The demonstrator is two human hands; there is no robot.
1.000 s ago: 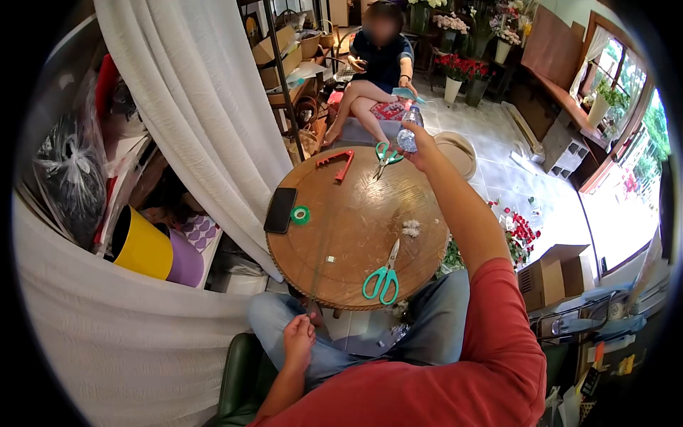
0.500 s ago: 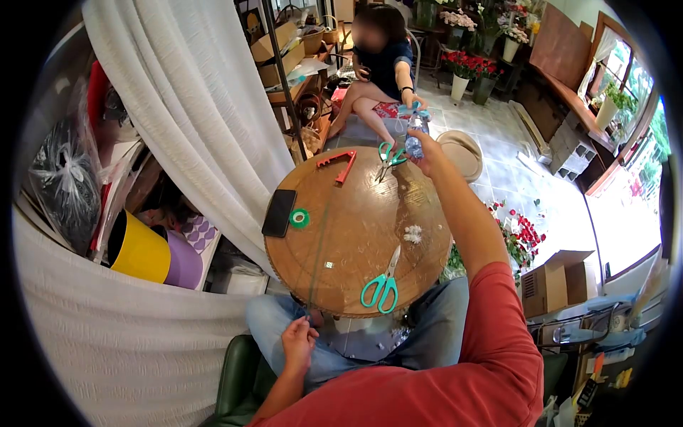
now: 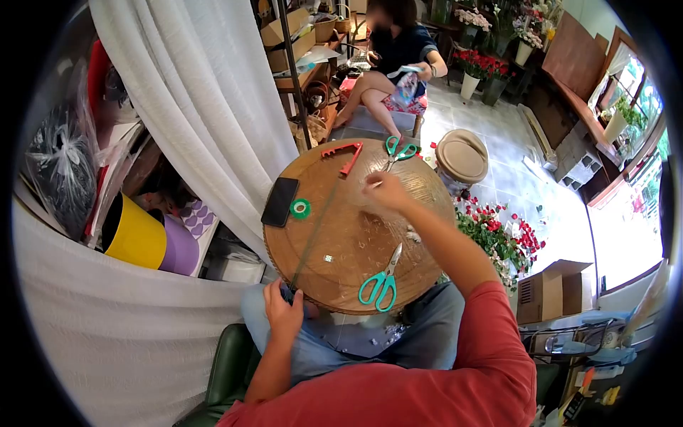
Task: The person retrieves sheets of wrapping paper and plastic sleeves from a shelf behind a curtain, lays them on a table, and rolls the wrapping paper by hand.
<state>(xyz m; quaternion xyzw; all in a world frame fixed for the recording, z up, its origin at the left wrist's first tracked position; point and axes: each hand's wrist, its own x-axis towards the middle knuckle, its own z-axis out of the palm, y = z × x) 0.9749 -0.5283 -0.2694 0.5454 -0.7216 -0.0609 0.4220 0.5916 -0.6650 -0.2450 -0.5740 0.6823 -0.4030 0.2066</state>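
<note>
My left hand (image 3: 284, 313) is at the near left edge of the round wooden table (image 3: 341, 260), its fingers closed on the lower end of a long thin green stem (image 3: 317, 231) that slants up across the tabletop. My right hand (image 3: 386, 193) is over the far middle of the table, its fingers smeared by motion. Beyond it, green-handled scissors (image 3: 400, 151) lie at the far edge, with a red toothed tool (image 3: 347, 154) to their left. A second pair of scissors (image 3: 383, 283) lies near me. Left are a black phone (image 3: 280, 202) and a green tape roll (image 3: 300, 208).
Across the table a seated person holds a clear plastic bottle (image 3: 407, 89). A beige lidded bin (image 3: 462, 156) and red roses (image 3: 498, 231) stand right of the table, near a cardboard box (image 3: 551, 292). A white curtain (image 3: 199, 92) hangs at left.
My right hand has let go of the bottle and come back over the table; the other person has drawn the bottle away. My left hand rose to the table edge, and the stem tilted further.
</note>
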